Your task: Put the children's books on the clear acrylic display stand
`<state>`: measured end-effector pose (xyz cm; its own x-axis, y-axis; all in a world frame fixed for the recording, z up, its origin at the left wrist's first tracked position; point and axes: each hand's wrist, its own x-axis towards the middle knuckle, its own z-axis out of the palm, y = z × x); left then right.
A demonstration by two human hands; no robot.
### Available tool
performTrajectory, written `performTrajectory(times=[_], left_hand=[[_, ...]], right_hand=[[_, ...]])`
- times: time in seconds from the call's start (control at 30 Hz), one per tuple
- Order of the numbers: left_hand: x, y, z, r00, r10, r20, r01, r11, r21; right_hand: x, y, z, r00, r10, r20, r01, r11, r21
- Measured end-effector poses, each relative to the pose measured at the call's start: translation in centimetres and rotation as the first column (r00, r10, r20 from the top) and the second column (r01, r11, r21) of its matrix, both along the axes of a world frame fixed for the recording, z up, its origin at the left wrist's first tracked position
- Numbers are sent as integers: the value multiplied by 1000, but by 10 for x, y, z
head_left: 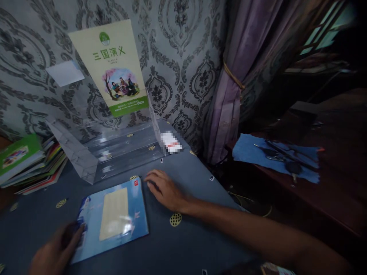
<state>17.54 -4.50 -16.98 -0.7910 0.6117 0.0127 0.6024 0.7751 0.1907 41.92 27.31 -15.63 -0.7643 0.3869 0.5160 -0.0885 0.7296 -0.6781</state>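
A thin blue book with a pale cream panel lies flat on the dark grey-blue tablecloth. At its left edge is my left hand, somewhat blurred, with the thumb over the cover and the fingers closed on that side. My right hand rests on the cloth just off the book's upper right corner, fingers loosely bent, thumb apart, holding nothing. Behind the book stands a clear plastic rack. A cream-and-green book with Chinese lettering stands upright at the back of the rack, before the patterned wall.
To the left is a stack of books. A small white item, pixelated, sits by the rack's right side. Beyond the table's right edge, a blue cloth with dark tools lies on a reddish surface. A tied purple curtain hangs behind.
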Motion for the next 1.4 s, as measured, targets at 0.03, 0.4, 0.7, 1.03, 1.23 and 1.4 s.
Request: performTrajectory(times=[0.03,0.4,0.7,1.03,1.23,1.4], left_hand=[[11,14,4,999,10,40,-12,999,36],[69,113,22,964,-253,-85,258,964,55],[73,130,36,951,-308,-10,307,950,-61],[40,143,35,888,-454,76,436,882,178],[6,158,23,860,-508,42,460,809,366],[0,157,15,856,-513,59,440,785,435]], right_hand=[[2,0,3,1000,11,-2,-11,996,87],[10,16,8,971,-31,238,-69,914,400],[7,32,2,942,-61,329,-88,904,419],[4,38,-5,934,-74,351,-105,879,465],[0,21,-7,954,18,300,-176,843,509],[-11,-15,16,875,330,354,-471,747,469]])
